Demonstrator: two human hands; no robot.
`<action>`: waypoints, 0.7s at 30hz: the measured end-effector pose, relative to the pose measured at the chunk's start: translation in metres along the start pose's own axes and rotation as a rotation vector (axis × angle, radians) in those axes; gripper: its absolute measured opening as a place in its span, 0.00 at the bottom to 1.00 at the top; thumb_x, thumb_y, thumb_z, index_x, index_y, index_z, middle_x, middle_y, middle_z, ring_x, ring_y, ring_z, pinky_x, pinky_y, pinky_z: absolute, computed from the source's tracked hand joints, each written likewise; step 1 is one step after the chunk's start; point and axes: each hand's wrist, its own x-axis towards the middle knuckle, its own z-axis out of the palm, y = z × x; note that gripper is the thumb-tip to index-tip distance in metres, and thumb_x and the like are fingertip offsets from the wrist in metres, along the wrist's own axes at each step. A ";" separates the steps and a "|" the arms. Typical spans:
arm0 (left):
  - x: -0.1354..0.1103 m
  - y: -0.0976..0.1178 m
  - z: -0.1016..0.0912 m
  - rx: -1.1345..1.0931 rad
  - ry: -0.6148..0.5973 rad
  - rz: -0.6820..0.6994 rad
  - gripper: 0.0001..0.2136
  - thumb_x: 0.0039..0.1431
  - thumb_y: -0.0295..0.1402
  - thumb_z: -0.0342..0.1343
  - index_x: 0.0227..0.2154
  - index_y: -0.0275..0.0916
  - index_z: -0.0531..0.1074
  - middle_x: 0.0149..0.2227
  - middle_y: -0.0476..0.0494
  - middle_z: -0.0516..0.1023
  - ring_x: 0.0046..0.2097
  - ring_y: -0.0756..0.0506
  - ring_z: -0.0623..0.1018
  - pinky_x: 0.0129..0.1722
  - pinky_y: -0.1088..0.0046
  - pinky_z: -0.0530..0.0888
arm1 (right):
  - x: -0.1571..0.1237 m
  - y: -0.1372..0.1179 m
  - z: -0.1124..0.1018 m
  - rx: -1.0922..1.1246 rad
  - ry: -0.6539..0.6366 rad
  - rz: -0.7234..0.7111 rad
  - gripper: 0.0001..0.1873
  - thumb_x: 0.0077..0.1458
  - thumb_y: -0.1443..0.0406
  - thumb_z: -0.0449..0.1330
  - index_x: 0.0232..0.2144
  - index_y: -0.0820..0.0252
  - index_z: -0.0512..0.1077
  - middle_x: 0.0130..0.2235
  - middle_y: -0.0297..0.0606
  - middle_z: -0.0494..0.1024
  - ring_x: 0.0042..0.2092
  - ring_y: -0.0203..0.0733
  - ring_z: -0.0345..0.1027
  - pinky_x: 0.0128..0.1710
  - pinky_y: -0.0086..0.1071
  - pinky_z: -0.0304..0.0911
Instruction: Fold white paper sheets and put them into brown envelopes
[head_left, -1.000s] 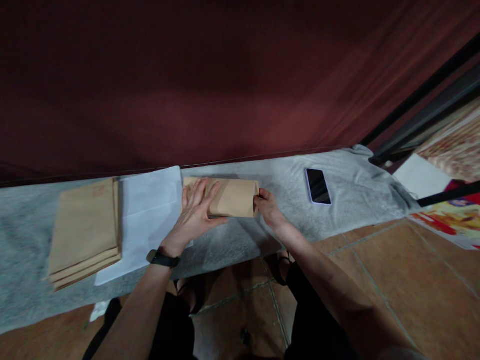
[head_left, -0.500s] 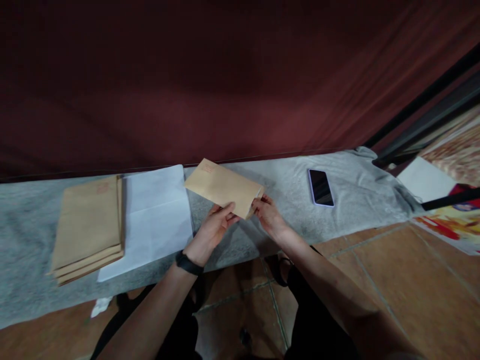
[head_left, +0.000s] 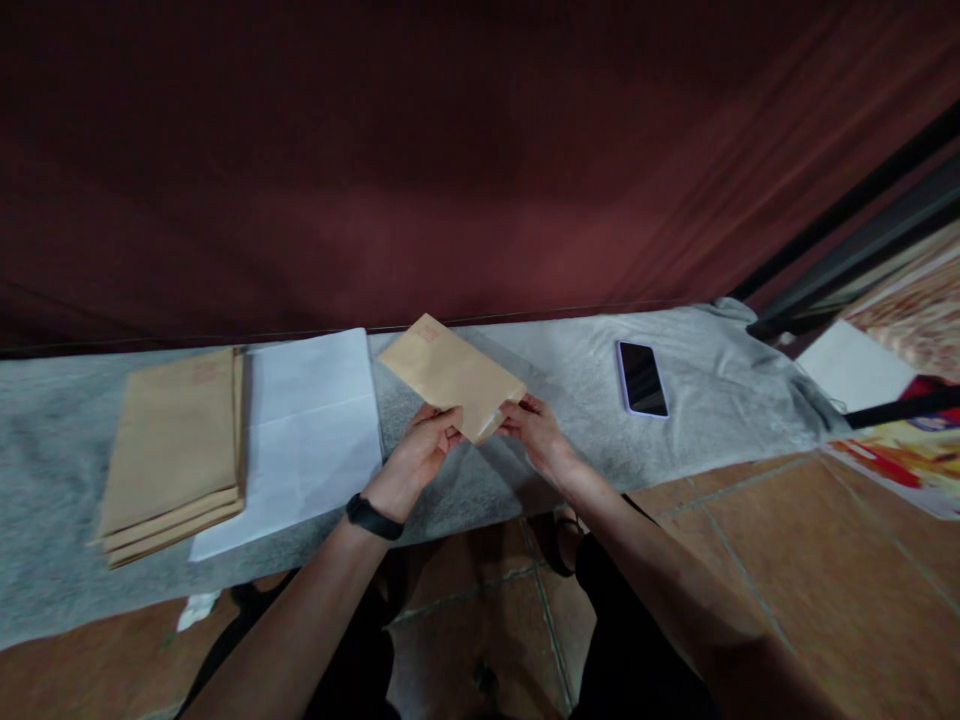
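Observation:
A brown paper envelope point(head_left: 450, 372) with a red printed mark at its far end is held tilted above the grey cloth point(head_left: 577, 365). My left hand point(head_left: 431, 440) grips its lower edge, thumb on top and fingers beneath. At the near right end, where a pale strip shows at the opening, my right hand point(head_left: 531, 425) is closed on the edge with bent fingers. Some of those fingertips are hidden behind the envelope. To the left lie white paper sheets point(head_left: 311, 425) and a stack of larger brown envelopes point(head_left: 176, 440).
A phone point(head_left: 642, 380) in a lilac case lies right of my hands. Dark red fabric point(head_left: 450, 200) hangs behind the cloth-covered bench. At the far right are dark bars and a white sheet point(head_left: 856, 365). Tiled floor point(head_left: 825, 560) lies below, with a crumpled white scrap point(head_left: 198, 610) near the bench edge.
The envelope has turned slightly, its far end shifting right and its near end dipping. My left hand has slid a little left; my right hand still grips the open end.

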 end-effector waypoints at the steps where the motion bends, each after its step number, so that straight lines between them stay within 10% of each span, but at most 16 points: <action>1: 0.000 0.000 0.000 0.006 0.000 0.002 0.16 0.47 0.21 0.66 0.40 0.37 0.74 0.41 0.45 0.83 0.38 0.47 0.82 0.39 0.69 0.80 | 0.000 0.001 0.000 0.003 0.000 -0.003 0.18 0.43 0.55 0.67 0.36 0.55 0.74 0.37 0.37 0.82 0.36 0.42 0.77 0.37 0.36 0.73; 15: 0.008 0.008 -0.013 0.233 0.022 0.147 0.22 0.41 0.23 0.69 0.43 0.39 0.74 0.40 0.46 0.83 0.39 0.46 0.81 0.31 0.76 0.74 | 0.003 -0.010 -0.013 0.067 -0.010 0.050 0.16 0.44 0.59 0.66 0.37 0.56 0.74 0.34 0.34 0.80 0.35 0.40 0.75 0.35 0.33 0.73; 21: 0.002 0.020 -0.015 0.402 -0.123 0.071 0.28 0.41 0.26 0.70 0.49 0.38 0.73 0.39 0.44 0.84 0.38 0.43 0.82 0.37 0.71 0.76 | 0.015 0.000 -0.025 -0.350 0.072 -0.161 0.16 0.50 0.61 0.63 0.43 0.54 0.73 0.37 0.35 0.79 0.39 0.43 0.75 0.40 0.36 0.72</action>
